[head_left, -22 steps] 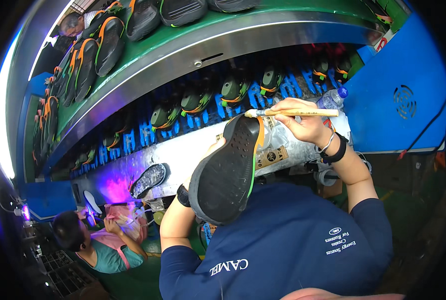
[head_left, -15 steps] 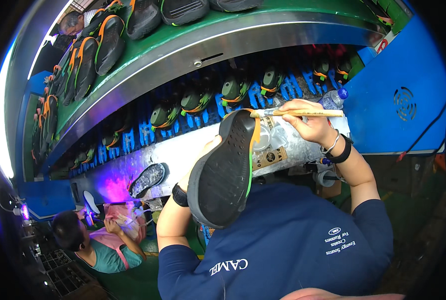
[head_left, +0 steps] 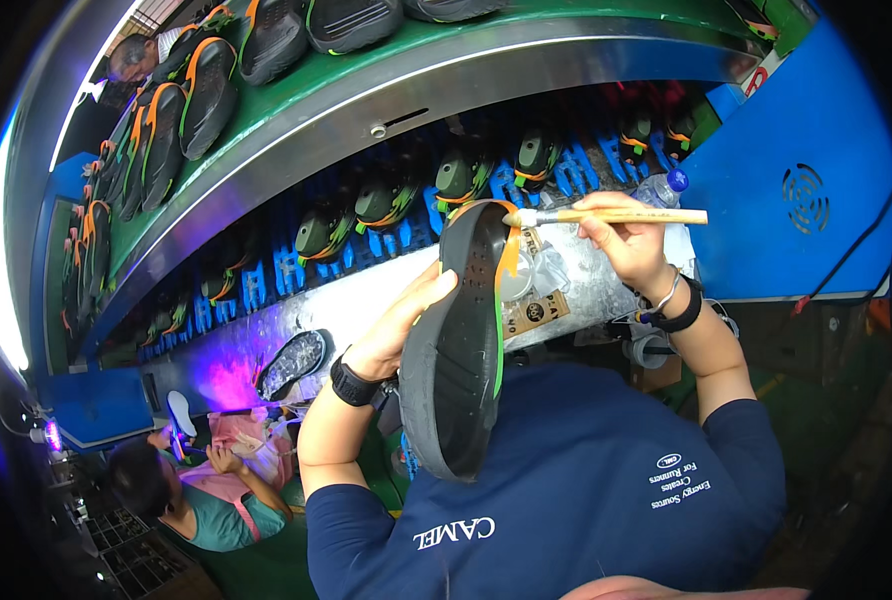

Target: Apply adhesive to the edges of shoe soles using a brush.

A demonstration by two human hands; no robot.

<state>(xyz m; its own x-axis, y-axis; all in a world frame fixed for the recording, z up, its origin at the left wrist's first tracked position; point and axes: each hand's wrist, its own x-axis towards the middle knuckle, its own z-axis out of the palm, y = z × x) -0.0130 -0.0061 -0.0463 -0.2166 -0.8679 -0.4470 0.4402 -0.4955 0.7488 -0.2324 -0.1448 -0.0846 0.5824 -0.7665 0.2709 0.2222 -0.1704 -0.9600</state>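
My left hand (head_left: 398,330) grips a black shoe sole (head_left: 456,340) with green and orange edging, held upright on its edge in front of my chest. My right hand (head_left: 631,240) holds a wooden-handled brush (head_left: 616,215) level, its bristles touching the sole's upper orange rim. A black watch band is on my left wrist, a black band and a bracelet on my right. Behind the sole sits a foil-covered container (head_left: 566,275) on the bench.
A steel conveyor (head_left: 366,300) carries dark shoes on blue holders (head_left: 386,205). More soles lie on the green shelf (head_left: 266,50) above. A blue cabinet (head_left: 796,200) stands right. A clear bottle (head_left: 656,190) stands behind the brush. A co-worker (head_left: 196,490) sits lower left beside purple light.
I have turned the sole more upright and raised it slightly. The brush has shifted along the orange rim toward the toe end.
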